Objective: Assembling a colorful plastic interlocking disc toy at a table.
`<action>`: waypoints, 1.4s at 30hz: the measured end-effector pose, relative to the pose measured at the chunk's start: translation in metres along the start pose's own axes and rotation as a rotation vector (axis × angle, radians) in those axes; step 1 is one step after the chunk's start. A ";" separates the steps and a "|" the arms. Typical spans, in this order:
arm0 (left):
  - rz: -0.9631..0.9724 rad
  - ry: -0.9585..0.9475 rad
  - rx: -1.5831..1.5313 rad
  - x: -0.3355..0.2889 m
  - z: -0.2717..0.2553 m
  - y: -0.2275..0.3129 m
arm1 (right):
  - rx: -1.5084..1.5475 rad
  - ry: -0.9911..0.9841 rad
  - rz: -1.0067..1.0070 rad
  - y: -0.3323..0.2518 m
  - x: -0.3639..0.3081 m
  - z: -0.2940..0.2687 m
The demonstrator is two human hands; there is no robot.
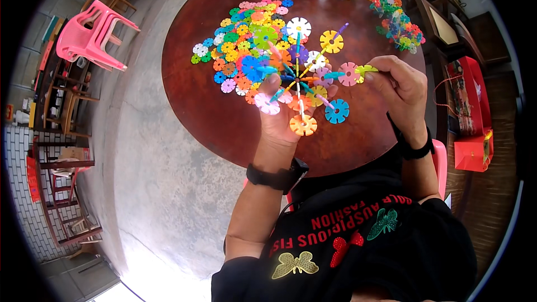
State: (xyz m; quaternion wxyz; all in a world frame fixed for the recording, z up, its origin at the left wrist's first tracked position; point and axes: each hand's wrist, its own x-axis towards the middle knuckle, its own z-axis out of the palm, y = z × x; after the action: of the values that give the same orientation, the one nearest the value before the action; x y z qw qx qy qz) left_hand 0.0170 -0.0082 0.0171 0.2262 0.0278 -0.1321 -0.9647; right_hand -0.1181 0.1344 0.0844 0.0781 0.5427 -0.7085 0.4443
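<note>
My left hand is closed round the underside of a many-armed model made of slotted plastic discs, raised above the round table. Its arms spread from a small centre and end in discs of white, yellow, pink, orange and blue. My right hand pinches a small yellow-green slotted disc between thumb and fingertips. That disc meets the edge of a pink disc on the model's right arm; how deeply they interlock cannot be made out. Part of my left hand is hidden behind the model.
Loose slotted discs lie heaped on the brown round table. Finished-looking disc clusters line its far and right edges. Stacked pink plastic chairs stand at the left on the grey floor. Red bags are at the right.
</note>
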 end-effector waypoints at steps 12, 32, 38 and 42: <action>0.022 0.021 0.082 -0.002 -0.003 -0.001 | -0.109 -0.054 -0.111 -0.011 0.004 -0.002; 0.082 0.020 0.079 0.002 0.001 0.004 | 0.116 -0.123 -0.037 0.019 0.019 0.012; -0.029 -0.115 0.173 0.002 0.000 0.006 | 0.310 -0.232 0.075 0.029 0.041 -0.006; -0.070 -0.173 0.185 0.002 -0.010 0.017 | 0.334 -0.281 0.030 0.033 0.052 -0.005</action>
State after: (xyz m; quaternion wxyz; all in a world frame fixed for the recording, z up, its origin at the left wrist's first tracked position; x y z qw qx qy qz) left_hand 0.0237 -0.0262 0.0121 0.1766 -0.0302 -0.2384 -0.9545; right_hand -0.1687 0.1024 0.1004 -0.1191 0.5942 -0.6370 0.4765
